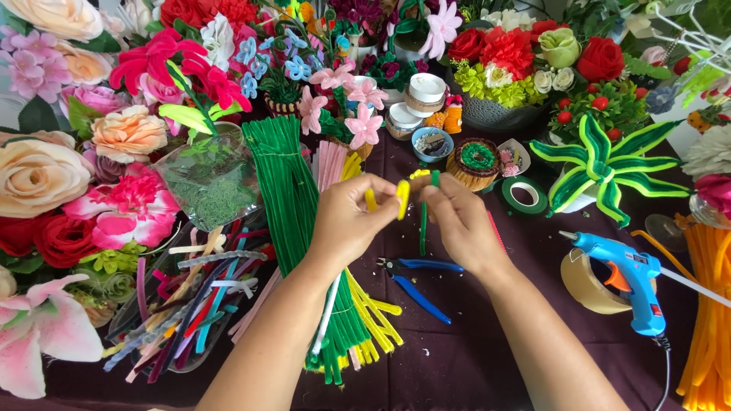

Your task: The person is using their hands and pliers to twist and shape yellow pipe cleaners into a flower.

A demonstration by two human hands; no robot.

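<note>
My left hand [352,221] pinches a yellow pipe cleaner [401,198] bent into small loops. My right hand [460,222] holds the same yellow piece together with a green pipe cleaner stem [423,224] that hangs down between the hands. Both hands hover above the dark purple tablecloth [457,350]. Just below them lie blue-handled pliers [417,283]. A thick bundle of green pipe cleaners [293,205] runs under my left forearm, with yellow ones [377,320] beneath it.
A blue glue gun [628,278] rests on a roll of tape [586,285] at right. Orange pipe cleaners [704,304] lie at the far right. Green floral tape [524,195], small pots and a striped green plant [601,167] stand behind. Artificial flowers [84,152] crowd the left and back.
</note>
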